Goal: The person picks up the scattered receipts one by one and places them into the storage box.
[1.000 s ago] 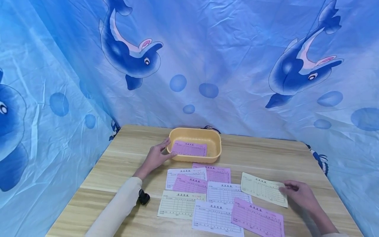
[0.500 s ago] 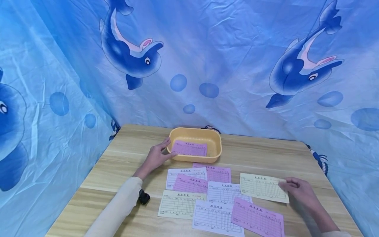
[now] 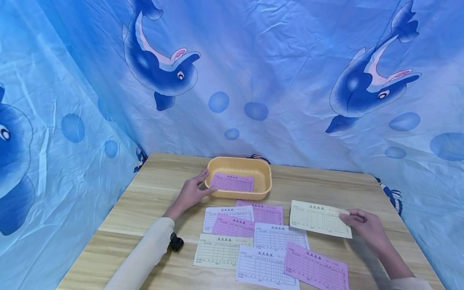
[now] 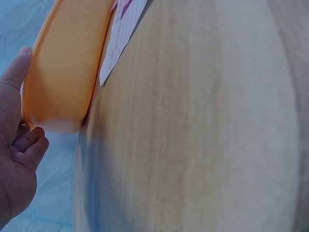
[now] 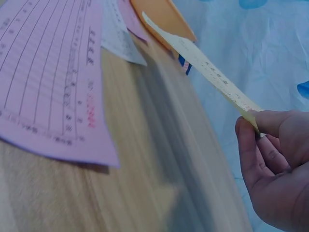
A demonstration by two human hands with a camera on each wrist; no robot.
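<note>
A pale yellow receipt slip (image 3: 315, 219) hangs above the table at the right, its right end pinched between the thumb and fingers of my right hand (image 3: 366, 231). In the right wrist view the slip (image 5: 207, 70) is seen nearly edge-on, lifted off the wood. My left hand (image 3: 190, 195) holds the left end of an orange-yellow plastic basin (image 3: 239, 195), thumb at the front rim and fingers at the side. A pink slip (image 3: 232, 183) lies inside the basin. The left wrist view shows the fingers curled against the outer wall of the basin (image 4: 67, 67).
Several overlapping receipt slips lie before the basin: a white slip (image 3: 266, 266), a pink slip (image 3: 317, 268) and a yellow slip (image 3: 221, 249) among them. A small black object (image 3: 176, 242) is beside the left sleeve. A blue dolphin-print curtain (image 3: 232, 80) stands behind the table.
My right hand has raised the yellow slip off the table and shifted it slightly left and away from me. The left hand and basin have stayed in place.
</note>
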